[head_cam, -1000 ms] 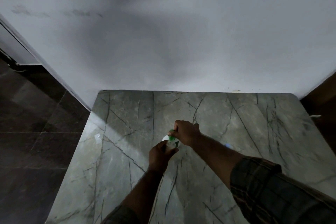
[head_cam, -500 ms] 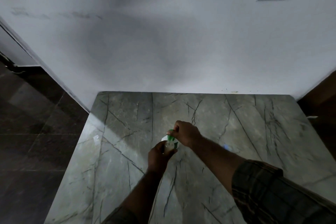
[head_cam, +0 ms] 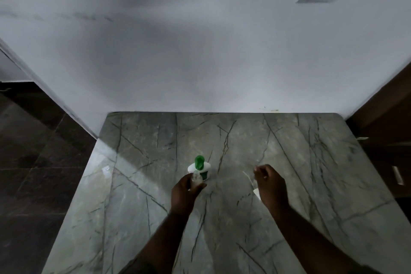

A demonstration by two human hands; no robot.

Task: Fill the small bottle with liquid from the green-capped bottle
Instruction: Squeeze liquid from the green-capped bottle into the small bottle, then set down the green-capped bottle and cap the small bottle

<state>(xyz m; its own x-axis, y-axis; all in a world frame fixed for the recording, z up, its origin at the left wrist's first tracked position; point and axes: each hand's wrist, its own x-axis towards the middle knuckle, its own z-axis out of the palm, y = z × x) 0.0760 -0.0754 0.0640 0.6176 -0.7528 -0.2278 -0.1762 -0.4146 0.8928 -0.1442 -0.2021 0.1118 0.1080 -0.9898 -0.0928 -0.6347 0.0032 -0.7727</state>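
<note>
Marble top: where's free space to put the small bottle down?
Free: the left strip between the left hand and the marble top's left edge; the far band along the wall; the right side beyond the right hand. Crowded: the centre, where the green-capped bottle stands behind the held small bottle.

no legible text, green-capped bottle [head_cam: 199,168] label unreadable

Both forearms reach forward from the bottom edge, bare to the wrists. The left hand [head_cam: 185,190] is curled, fingers wrapped around a small bottle [head_cam: 196,179]. The right hand [head_cam: 270,182] is well apart to the right, knuckles up, fingers loosely curled in, its grip unclear.
</note>
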